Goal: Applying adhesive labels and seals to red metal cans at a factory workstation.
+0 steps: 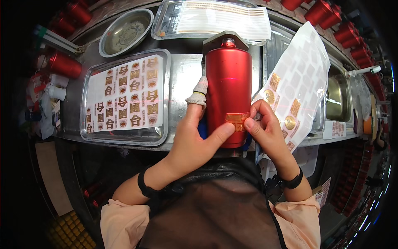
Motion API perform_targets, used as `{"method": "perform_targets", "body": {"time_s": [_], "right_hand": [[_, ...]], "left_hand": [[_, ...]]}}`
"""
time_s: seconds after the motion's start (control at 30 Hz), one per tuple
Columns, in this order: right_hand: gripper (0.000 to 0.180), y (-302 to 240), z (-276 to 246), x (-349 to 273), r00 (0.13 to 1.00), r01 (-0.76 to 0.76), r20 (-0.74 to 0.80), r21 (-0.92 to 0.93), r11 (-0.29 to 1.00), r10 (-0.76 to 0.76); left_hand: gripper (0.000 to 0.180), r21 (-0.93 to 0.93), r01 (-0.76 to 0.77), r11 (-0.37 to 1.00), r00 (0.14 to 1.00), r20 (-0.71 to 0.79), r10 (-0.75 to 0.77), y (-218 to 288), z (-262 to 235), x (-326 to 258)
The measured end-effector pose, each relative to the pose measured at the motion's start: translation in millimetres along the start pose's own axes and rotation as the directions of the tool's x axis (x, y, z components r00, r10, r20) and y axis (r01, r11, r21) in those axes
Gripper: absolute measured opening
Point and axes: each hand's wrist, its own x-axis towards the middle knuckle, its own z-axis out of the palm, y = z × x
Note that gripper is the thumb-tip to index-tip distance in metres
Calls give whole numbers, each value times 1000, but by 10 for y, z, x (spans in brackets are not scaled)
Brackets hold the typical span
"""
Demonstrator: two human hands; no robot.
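A matte red bottle [229,83] lies with its neck pointing away from me, against a dark angular stand [210,43]. Low on its near end is a small gold label [237,120]. My left hand [191,139] grips the bottle's left side, its thumb pressing on the label's left part. A white cloth cover wraps the left index finger, stretched along the bottle. My right hand [268,129] is closed in a pinch at the label's right edge, thumb against the bottle. Whatever lies between those fingertips is mostly hidden.
Left of the bottle, a clear tray [166,99] holds a sheet of gold decals [128,97]. Behind are a metal bowl [108,46] and another tray [159,23] with strip sheets. A partly used decal sheet [304,62] lies at right, before a metal basin [338,97]. Red bottles [65,64] stand around.
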Motion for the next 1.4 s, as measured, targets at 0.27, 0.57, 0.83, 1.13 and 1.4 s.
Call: {"method": "perform_targets", "body": {"time_s": [0.27,0.57,0.83,1.13,1.4], "right_hand": [[22,-61,-71,7,997,-67,46,3,998,67],[17,-91,-83,-53,997,-51,46,-109,993,56],[23,-24,-25,-26,999,31,-12,-98,995,-32],[20,-7,-23,-21,1000,25,3,-19,999,-25],[31,-81,-1,49,996,59,-47,-195,979,-70]], "left_hand": [[66,-226,16,974,999,-32,-23,13,-65,14],[69,-172,9,985,1000,-7,-10,-76,-110,57],[76,-157,24,987,1000,24,-20,-50,-84,75],[87,-102,77,992,995,69,-70,-84,-117,63],[80,-139,67,988,998,9,-66,15,-14,103]]}}
